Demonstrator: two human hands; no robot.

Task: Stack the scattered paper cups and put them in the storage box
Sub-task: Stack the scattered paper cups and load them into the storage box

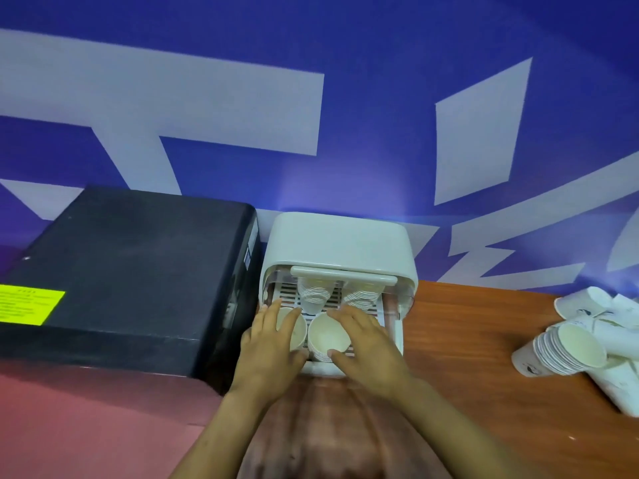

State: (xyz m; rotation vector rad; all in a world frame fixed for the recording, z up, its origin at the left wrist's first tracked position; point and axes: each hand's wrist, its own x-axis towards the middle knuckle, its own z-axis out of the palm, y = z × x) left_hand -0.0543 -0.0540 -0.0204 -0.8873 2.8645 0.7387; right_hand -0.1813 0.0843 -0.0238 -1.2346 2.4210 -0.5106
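Note:
A cream storage box point(339, 243) stands at the back of the table with its slatted tray pulled out. Two cup stacks point(313, 293) stand at the tray's rear. My left hand point(273, 347) lies over a front-left stack of paper cups point(297, 328), fingers spread across its rim. My right hand point(363, 344) curls round the front-right stack point(326, 335), thumb at its near rim. A heap of loose and nested white paper cups point(570, 347) lies on the table at the far right.
A large black box point(131, 264) with a yellow label sits directly left of the storage box, touching it. The wooden table point(466, 340) runs between the storage box and the cup heap. A blue and white wall rises behind.

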